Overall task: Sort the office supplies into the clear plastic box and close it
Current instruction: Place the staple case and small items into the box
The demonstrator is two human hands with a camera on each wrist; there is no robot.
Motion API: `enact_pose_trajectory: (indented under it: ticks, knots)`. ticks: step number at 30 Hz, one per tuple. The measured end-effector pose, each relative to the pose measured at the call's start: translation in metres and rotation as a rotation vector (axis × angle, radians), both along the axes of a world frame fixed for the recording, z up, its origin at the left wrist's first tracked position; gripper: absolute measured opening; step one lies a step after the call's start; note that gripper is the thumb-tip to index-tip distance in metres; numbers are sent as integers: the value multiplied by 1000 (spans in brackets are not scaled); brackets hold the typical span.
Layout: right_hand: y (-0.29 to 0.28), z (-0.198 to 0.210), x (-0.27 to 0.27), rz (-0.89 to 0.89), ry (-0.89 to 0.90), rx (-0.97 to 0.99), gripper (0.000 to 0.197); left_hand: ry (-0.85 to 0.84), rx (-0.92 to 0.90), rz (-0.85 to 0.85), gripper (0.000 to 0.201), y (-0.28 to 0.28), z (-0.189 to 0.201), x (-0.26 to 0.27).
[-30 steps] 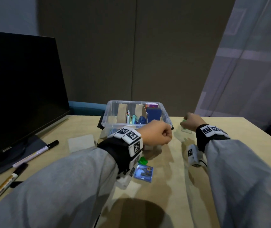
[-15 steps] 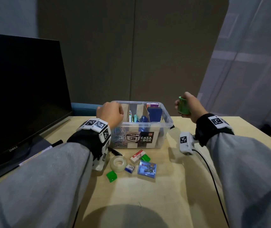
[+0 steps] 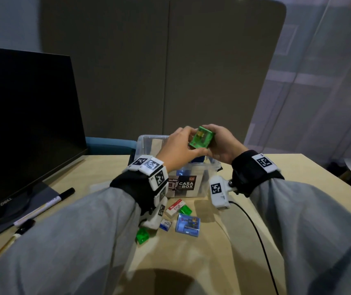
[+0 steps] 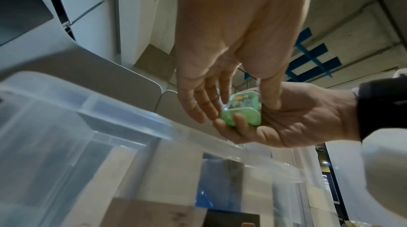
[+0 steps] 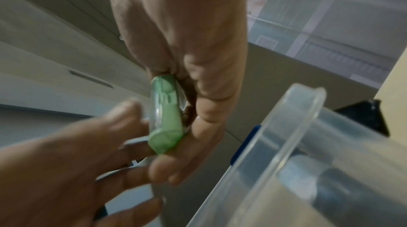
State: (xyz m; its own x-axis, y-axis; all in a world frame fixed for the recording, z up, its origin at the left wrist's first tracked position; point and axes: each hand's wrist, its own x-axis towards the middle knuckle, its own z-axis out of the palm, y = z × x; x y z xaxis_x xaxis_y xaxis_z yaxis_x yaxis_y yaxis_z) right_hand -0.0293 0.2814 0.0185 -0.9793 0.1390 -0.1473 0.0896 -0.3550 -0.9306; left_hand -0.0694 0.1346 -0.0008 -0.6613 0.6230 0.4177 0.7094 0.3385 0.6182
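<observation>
A small green plastic case is held in the air above the open clear plastic box. My right hand cups and grips the green case from the right and below. From the left, my left hand pinches it between thumb and fingers. In the right wrist view the green case shows edge-on between the fingers. Pens and a blue item stand between cardboard dividers inside the box, mostly hidden by my hands.
In front of the box lie a white eraser, two small green boxes, a blue case and a tiny blue-white item. Markers lie by the monitor at left. A black cable runs along the right.
My right hand lifted the green case from the table right of the box and brought it over the box. My left hand left the box's left rim and came across to take hold of the case.
</observation>
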Motion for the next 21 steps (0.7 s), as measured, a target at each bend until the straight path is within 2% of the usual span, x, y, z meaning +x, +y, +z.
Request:
enact_pose_trajectory:
  ticks: [3, 5, 8, 10, 12, 15, 17, 21]
  knots:
    - [-6, -1, 0, 10, -24, 1, 43, 39, 32, 58, 49, 2, 1, -4]
    - [-9, 0, 1, -6, -25, 94, 42, 74, 17, 72, 46, 1, 1, -6]
    - [-10, 5, 6, -35, -8, 492, 39, 155, -21, 69, 45, 0, 1, -12]
    - [-6, 8, 8, -63, -14, 797, 28, 182, -59, 22, 44, -2, 1, -15]
    - [0, 7, 6, -110, -39, 968, 15, 174, -126, -24, 46, -4, 0, -17]
    - [10, 3, 4, -235, -91, 1078, 12, 123, -246, -23, 48, -12, -12, -23]
    - [15, -2, 4, -256, -110, 1087, 11, 89, -346, -5, 39, -19, -23, -29]
    - [22, -11, 1, -285, -111, 1073, 13, 175, -430, -70, 33, -25, -28, -32]
